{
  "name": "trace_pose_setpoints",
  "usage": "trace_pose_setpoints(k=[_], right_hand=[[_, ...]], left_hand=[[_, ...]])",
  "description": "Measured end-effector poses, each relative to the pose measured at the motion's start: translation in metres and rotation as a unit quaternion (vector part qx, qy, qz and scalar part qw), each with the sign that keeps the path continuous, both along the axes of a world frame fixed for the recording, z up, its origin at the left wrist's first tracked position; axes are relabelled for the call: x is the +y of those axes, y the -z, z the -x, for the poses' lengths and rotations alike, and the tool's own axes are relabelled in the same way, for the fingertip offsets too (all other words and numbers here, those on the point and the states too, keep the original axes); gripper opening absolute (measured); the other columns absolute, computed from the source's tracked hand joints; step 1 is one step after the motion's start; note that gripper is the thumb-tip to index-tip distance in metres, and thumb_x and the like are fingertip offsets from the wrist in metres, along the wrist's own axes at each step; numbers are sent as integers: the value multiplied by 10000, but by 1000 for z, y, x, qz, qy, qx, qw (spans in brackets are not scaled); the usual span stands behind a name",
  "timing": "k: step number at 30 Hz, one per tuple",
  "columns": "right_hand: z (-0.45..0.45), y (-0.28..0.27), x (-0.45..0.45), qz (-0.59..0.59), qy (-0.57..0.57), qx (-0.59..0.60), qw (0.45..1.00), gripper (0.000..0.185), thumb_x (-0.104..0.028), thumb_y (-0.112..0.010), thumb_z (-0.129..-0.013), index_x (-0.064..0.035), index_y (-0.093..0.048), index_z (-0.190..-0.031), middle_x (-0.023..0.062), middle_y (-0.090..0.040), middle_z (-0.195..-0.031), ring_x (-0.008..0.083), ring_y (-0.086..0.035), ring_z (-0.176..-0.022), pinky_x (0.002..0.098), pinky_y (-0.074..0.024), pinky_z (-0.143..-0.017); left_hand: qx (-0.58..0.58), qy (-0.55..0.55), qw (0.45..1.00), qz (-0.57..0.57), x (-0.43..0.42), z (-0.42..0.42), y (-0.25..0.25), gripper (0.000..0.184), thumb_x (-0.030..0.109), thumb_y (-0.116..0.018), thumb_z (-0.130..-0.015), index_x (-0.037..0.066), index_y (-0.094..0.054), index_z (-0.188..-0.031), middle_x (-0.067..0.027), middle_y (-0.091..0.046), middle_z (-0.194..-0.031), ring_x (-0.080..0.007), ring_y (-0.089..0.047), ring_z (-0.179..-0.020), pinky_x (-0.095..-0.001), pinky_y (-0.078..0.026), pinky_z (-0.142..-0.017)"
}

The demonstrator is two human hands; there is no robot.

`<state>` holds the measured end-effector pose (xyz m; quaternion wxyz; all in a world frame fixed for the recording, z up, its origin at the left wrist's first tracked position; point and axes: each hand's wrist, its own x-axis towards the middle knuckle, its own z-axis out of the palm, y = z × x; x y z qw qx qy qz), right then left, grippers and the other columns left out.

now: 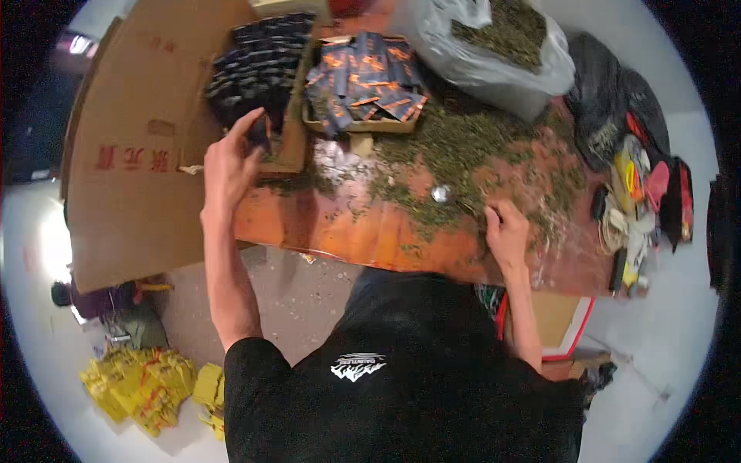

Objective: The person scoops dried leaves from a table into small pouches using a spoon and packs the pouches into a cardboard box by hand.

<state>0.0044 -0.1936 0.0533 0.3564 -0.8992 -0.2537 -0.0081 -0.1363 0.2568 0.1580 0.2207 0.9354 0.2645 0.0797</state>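
Note:
My left hand [231,166] is raised over the near end of a cardboard box [292,154] packed with rows of dark packets [262,58]. Its thumb and fingers are closed on a small dark packet [263,133], partly hidden and blurred. My right hand [508,235] is curled closed just above the near part of the table, beside loose dried green leaves [455,147]. Whatever its fingers may hold is hidden. A small shiny round metal piece [441,194] lies among the leaves to its left; I cannot tell whether it joins the hand.
A shallow box [401,126] holds dark packets with orange print [363,73]. Behind the leaves stands a clear plastic bag [494,81] of dried leaf. Gloves and oddments [637,197] lie at the table's right end. A large cardboard flap [131,185] rises at left, with yellow packages [139,386] below.

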Motion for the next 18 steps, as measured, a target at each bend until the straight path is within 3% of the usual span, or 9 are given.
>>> trace_pose_setpoints(k=[3,4,7,9,13,17,18], right_hand=[[0,-1,0,-23,6,4,1000,44,-37,-662,-886,-9,-665,-919,176,-687,-906,376,-665,-850,426,-531,-754],[-1,-1,0,-29,9,5,1000,44,-38,-664,-885,-9,-666,-918,176,-688,-904,375,-666,-846,426,-531,-753],[-3,-2,-5,-35,20,11,999,54,-44,-666,-888,-5,-667,-925,177,-693,-906,375,-670,-844,427,-534,-749],[-3,-2,-7,-41,29,8,999,59,-47,-667,-890,-3,-669,-929,178,-695,-907,376,-672,-841,424,-535,-748],[-4,-2,-17,-44,50,24,997,69,-54,-666,-896,-1,-672,-940,183,-696,-913,379,-676,-839,424,-535,-749],[-6,-6,-25,-41,65,37,996,73,-63,-668,-900,-3,-676,-940,182,-700,-921,372,-684,-847,421,-536,-742],[-7,-6,-28,-39,65,38,996,74,-66,-668,-901,-5,-677,-941,181,-701,-923,369,-686,-851,420,-536,-740]], left_hand=[[-97,69,993,27,-29,-7,-8,601,-77,-613,-819,182,-610,-1361,-192,-692,-930,-313,-691,-773,-335,-519,-722],[-142,83,984,70,-49,-13,-11,631,-148,-529,-793,142,-620,-1345,-159,-723,-960,-272,-706,-798,-330,-519,-730],[-91,138,960,225,-73,-20,7,683,-194,-454,-760,119,-628,-1341,-123,-736,-1089,-236,-718,-974,-315,-532,-848],[-86,200,938,269,-92,-30,31,755,-238,-399,-713,74,-615,-1365,-146,-639,-1374,-240,-573,-1320,-322,-402,-1131],[-41,245,889,384,-139,-46,70,715,-163,-442,-733,82,-613,-1382,-164,-589,-1439,-266,-507,-1387,-338,-352,-1175],[32,201,854,480,-183,-60,82,497,11,-606,-857,76,-627,-1349,-168,-573,-1450,-282,-520,-1364,-353,-384,-1151],[2,224,876,428,-189,-61,103,434,121,-684,-895,98,-644,-1326,-175,-645,-1344,-257,-598,-1259,-346,-454,-1061]])
